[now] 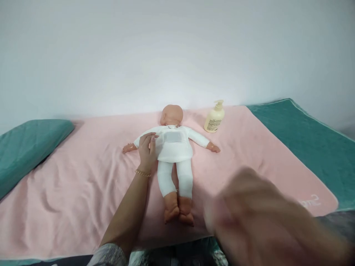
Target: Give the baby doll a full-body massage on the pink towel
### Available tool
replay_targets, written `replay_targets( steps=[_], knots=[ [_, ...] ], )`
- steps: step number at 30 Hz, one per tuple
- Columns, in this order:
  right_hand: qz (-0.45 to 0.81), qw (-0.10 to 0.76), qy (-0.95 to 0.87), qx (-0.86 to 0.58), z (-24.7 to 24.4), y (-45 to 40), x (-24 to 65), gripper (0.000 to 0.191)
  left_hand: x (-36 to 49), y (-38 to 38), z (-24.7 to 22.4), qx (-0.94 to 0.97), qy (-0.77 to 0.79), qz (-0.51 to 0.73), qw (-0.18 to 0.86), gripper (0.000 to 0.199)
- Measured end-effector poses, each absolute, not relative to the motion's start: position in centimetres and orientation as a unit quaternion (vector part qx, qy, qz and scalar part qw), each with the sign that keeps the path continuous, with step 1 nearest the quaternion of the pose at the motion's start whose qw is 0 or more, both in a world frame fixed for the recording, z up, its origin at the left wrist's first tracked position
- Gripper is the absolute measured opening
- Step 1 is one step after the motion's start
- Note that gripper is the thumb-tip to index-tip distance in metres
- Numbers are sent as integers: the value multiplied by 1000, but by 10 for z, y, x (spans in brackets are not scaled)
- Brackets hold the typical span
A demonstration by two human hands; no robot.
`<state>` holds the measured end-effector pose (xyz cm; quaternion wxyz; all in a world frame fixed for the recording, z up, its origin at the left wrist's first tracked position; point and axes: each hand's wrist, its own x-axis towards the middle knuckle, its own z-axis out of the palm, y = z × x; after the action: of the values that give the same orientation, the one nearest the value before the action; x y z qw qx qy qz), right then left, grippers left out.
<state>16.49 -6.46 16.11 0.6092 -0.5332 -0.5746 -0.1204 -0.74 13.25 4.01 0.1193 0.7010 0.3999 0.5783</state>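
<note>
A baby doll (174, 151) in a white top and white trousers lies face down on a pink blanket (91, 177), its arms spread and its bare feet toward me. A pale rectangular patch shows on its upper back. My left hand (148, 149) rests at the left side of the doll's torso, fingers bent and slightly apart, with nothing visible in them. Close to the camera at the lower right, my right hand (244, 207) is smeared by motion, away from the doll. Its fingers and anything in them cannot be made out.
A cream pump bottle (214, 117) stands, leaning slightly, on the blanket right of the doll's head. A folded green cushion or pad (30, 147) lies at the left. Green fabric (307, 144) extends at the right. A pale wall (177, 51) rises behind.
</note>
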Motion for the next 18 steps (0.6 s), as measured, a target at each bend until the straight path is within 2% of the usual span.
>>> replay_targets(
  steps=[3,6,9,12,18],
  knots=[
    [-37,643,-601,-474,149,-19,161,33,-10,124,44,693,385,591,149,36],
    [141,677,-575,-436,107,24,165,39,-10,116,48,725,349,567,176,36],
    [222,650,-560,-462,60,45,173,38,-7,109,51,774,312,511,205,41],
    [220,613,-602,-463,33,48,179,38,-3,105,52,804,282,465,240,45],
    [157,560,-660,-475,24,49,182,38,-4,109,49,827,256,395,306,45]
  ],
)
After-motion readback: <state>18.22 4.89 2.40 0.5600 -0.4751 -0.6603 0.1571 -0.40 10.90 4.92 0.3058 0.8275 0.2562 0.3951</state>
